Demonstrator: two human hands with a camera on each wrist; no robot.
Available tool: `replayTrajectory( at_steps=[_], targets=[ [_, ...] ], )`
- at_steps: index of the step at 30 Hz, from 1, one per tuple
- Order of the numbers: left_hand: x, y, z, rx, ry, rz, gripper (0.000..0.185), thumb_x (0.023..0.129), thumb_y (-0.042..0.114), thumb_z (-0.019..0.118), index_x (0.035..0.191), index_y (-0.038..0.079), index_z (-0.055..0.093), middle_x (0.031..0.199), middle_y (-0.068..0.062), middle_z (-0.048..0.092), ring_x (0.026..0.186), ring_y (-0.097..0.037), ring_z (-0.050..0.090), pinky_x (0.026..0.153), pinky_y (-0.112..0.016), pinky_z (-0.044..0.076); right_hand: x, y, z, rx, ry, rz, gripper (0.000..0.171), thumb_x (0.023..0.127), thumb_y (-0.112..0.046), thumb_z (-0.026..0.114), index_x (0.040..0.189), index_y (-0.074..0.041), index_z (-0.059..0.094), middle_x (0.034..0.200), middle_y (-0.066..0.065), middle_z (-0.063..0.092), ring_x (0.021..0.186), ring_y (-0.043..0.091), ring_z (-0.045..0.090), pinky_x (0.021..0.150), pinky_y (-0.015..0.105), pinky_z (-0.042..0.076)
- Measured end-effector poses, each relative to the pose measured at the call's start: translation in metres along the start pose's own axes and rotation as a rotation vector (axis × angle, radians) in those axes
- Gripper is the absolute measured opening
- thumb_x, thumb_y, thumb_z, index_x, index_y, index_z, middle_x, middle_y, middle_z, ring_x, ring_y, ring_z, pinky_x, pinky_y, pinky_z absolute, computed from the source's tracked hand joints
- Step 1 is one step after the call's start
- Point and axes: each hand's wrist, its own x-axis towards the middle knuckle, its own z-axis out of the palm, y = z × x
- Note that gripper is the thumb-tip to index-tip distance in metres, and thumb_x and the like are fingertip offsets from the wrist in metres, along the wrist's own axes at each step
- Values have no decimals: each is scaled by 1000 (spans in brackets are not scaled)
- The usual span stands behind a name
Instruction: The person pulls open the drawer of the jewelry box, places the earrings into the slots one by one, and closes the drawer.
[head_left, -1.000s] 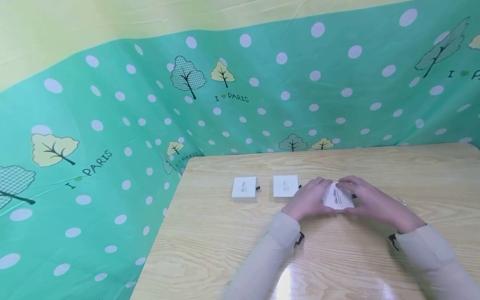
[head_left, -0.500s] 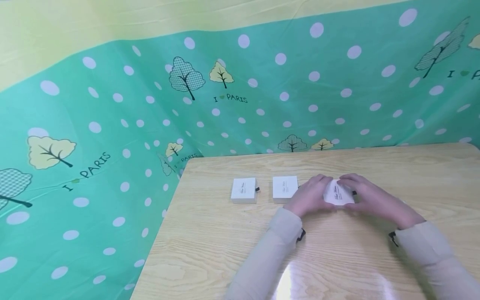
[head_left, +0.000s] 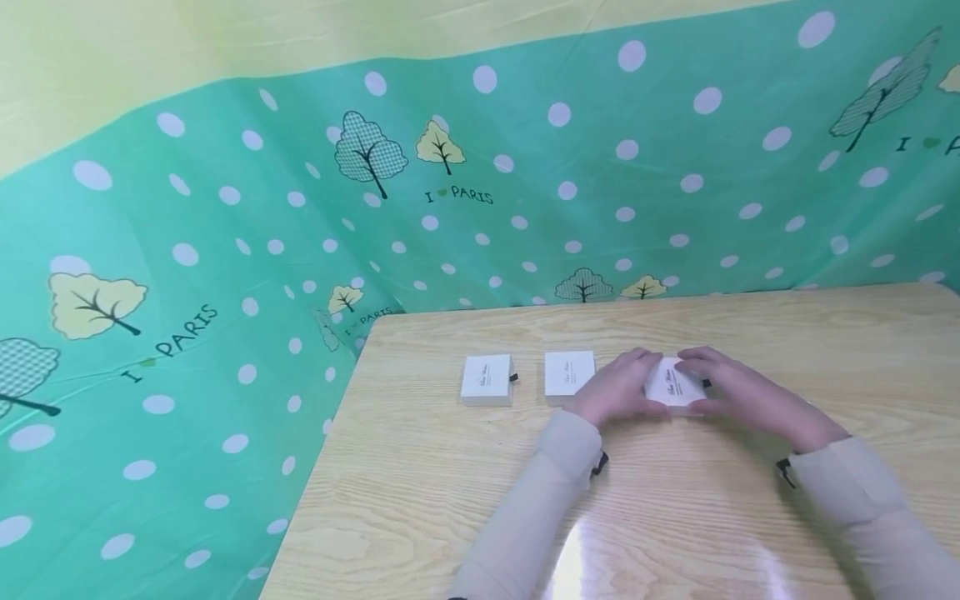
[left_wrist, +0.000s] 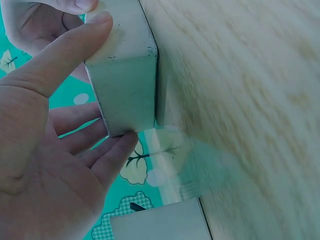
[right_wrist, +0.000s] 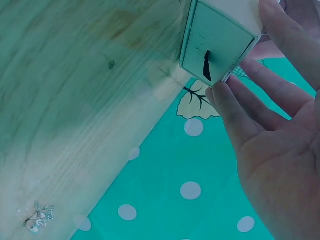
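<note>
A small white box (head_left: 675, 385) with dark lettering on its lid sits at the table's middle, between both hands. My left hand (head_left: 618, 390) grips its left side, thumb at the front and fingers at the back. From the right, my right hand (head_left: 738, 400) grips the same box likewise. In the right wrist view, the box's side (right_wrist: 214, 47) shows a short black ribbon tab (right_wrist: 207, 66). The left wrist view shows its plain side (left_wrist: 127, 95) close against the tabletop. To the left stand two similar white boxes, a near one (head_left: 567, 372) and a farther one (head_left: 486, 377).
The light wood table (head_left: 390, 500) meets a green dotted cloth (head_left: 465, 250) at its back and left edges. A small clear, shiny item (right_wrist: 40, 217) lies on the tabletop in the right wrist view; my right forearm hides most of it from the head view.
Both hands have shifted the held box slightly toward the table's back, and it now sits straighter, with its front side showing more. The other two boxes have not moved.
</note>
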Motion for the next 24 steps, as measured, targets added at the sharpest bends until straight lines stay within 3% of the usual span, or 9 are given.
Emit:
replayTrajectory(
  at_steps=[13, 24],
  targets=[
    [-1, -3, 2, 0, -11, 3, 92, 79, 54, 77, 154, 20, 36, 154, 8, 40, 139, -6, 40, 112, -23, 35, 0, -1, -1, -8, -19, 18, 61, 79, -10, 81, 131, 12, 55, 138, 35, 46, 125, 55, 45, 99, 63, 43],
    [-15, -10, -9, -33, 38, 4, 94, 78, 58, 75, 155, 24, 32, 157, 10, 36, 143, -8, 35, 115, -31, 34, 2, -6, -6, 17, -2, 36, 72, 81, -19, 82, 137, 9, 49, 139, 32, 46, 128, 50, 43, 102, 65, 40]
  ],
)
